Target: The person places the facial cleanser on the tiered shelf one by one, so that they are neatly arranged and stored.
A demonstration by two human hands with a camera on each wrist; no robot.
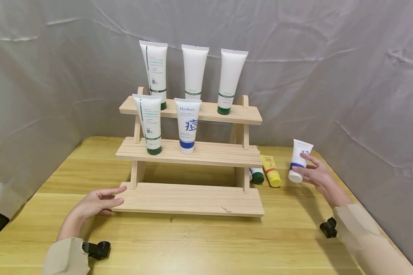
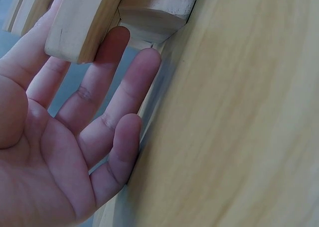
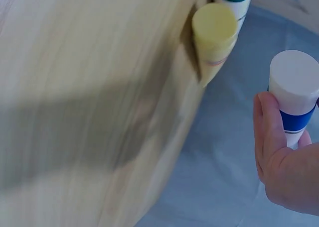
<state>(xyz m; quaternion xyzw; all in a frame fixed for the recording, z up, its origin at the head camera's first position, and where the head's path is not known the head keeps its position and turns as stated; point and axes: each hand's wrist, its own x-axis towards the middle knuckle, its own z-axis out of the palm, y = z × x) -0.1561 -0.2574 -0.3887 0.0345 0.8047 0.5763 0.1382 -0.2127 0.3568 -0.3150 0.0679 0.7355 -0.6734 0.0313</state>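
Note:
A three-tier wooden display stand [image 1: 189,196] stands on the table. My left hand [image 1: 98,202] grips the left end of its lowest shelf, with the board between thumb and fingers in the left wrist view. To the right of the stand, my right hand [image 1: 314,172] holds a white squeeze tube [image 1: 302,152] with a blue band, tilted with its white cap down. On the middle shelf stand a green-capped white tube [image 1: 151,124] and a matching blue-banded tube [image 1: 187,126]. Three white tubes [image 1: 232,76] stand on the top shelf, two showing green caps.
A yellow tube [image 1: 272,172] lies on the table [image 1: 179,244] by the stand's right side. Beside it a green-capped tube [image 1: 257,175] is partly hidden by the stand. Grey cloth [image 1: 330,76] hangs behind and at both sides.

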